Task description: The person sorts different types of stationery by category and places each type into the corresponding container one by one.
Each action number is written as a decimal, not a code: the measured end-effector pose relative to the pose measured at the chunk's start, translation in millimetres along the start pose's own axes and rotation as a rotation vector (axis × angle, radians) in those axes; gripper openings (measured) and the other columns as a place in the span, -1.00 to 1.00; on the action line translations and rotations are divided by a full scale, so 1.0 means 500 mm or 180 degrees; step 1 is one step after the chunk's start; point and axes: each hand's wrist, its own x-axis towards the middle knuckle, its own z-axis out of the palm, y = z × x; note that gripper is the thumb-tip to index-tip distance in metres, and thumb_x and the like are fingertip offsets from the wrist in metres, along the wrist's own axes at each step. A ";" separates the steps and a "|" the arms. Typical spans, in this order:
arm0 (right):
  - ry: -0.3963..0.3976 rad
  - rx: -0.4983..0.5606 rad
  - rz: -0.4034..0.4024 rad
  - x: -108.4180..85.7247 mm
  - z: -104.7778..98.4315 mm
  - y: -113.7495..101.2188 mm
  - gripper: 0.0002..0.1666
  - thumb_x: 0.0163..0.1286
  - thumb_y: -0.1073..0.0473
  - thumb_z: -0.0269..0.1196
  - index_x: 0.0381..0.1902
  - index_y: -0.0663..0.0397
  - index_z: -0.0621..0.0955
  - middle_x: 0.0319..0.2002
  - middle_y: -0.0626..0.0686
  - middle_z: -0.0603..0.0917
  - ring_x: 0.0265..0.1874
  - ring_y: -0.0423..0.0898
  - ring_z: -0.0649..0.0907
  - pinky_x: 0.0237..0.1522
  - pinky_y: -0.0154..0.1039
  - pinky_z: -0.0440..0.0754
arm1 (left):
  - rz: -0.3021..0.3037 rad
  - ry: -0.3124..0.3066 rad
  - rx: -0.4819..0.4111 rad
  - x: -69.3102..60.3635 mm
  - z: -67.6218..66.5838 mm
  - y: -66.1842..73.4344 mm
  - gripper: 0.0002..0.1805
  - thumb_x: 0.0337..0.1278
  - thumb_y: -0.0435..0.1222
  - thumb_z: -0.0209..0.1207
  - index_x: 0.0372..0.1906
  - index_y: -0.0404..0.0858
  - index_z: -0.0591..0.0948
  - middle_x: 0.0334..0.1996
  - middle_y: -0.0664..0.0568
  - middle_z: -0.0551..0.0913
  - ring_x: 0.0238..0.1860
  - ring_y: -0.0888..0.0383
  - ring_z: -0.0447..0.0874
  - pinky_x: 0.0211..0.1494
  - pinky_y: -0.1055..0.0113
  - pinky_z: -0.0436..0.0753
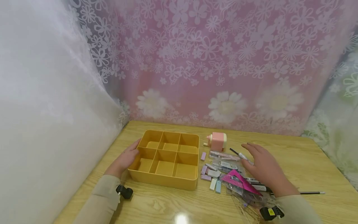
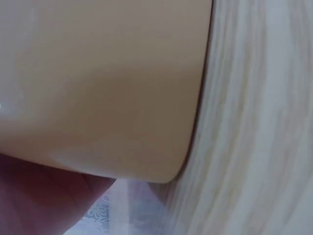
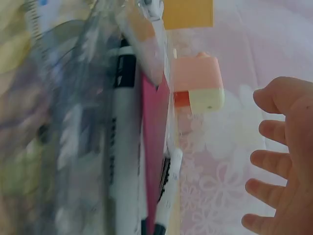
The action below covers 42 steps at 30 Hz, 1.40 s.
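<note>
A yellow organizer box (image 1: pixel 163 179) with several compartments stands on the table. Along its left outer wall rests my left hand (image 1: pixel 126 159), fingers stretched out toward the back; some fingertips are hidden. In the left wrist view, part of that hand (image 2: pixel 44 198) shows beside the box wall (image 2: pixel 112 98). My right hand (image 1: pixel 267 166) hovers with spread fingers above a heap of stationery and holds nothing. Nearest below it are a white pen (image 1: pixel 244 156), a marker (image 1: pixel 260 188) and a pink set square (image 1: pixel 241 183). In the right wrist view, its fingers (image 3: pixel 271 164) are apart from everything.
A pink pencil sharpener (image 1: pixel 217 141) stands behind the heap. Several erasers (image 1: pixel 214 174) lie between box and heap, with clear plastic packets (image 1: pixel 223 156) near them. A dark pencil (image 1: pixel 311 193) sticks out at right. Flowered curtains (image 1: pixel 218 77) hang behind the table.
</note>
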 end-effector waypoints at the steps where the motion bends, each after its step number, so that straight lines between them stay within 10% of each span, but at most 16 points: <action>1: 0.0016 0.0009 -0.0037 0.006 0.000 -0.005 -0.26 0.47 -0.07 0.23 0.46 0.18 0.39 0.42 0.37 0.32 0.33 0.42 0.33 0.22 0.45 0.28 | -0.0001 0.0006 0.0012 0.001 0.001 0.001 -0.32 0.48 -0.38 -0.30 0.64 -0.27 -0.05 0.61 -0.21 -0.07 0.58 -0.19 -0.21 0.54 -0.15 -0.16; 20: -0.0482 0.0094 -0.0444 0.192 0.068 -0.046 -0.78 0.45 0.03 0.27 -0.03 -0.10 0.73 0.46 0.40 0.23 0.25 0.42 0.45 0.15 0.29 0.50 | 0.0054 -0.0018 0.0120 0.003 -0.010 0.000 -0.34 0.50 -0.38 -0.34 0.64 -0.29 -0.07 0.60 -0.24 -0.07 0.58 -0.23 -0.21 0.53 -0.19 -0.16; 42: -0.0397 -0.0425 -0.0506 0.226 0.111 -0.068 -0.54 0.36 0.26 0.19 0.17 -0.19 0.68 0.31 0.35 0.40 0.09 0.45 0.45 0.11 0.36 0.46 | -0.0028 -0.0024 0.0240 0.001 -0.003 0.002 -0.31 0.47 -0.37 -0.32 0.64 -0.26 -0.07 0.60 -0.22 -0.06 0.58 -0.21 -0.18 0.53 -0.18 -0.13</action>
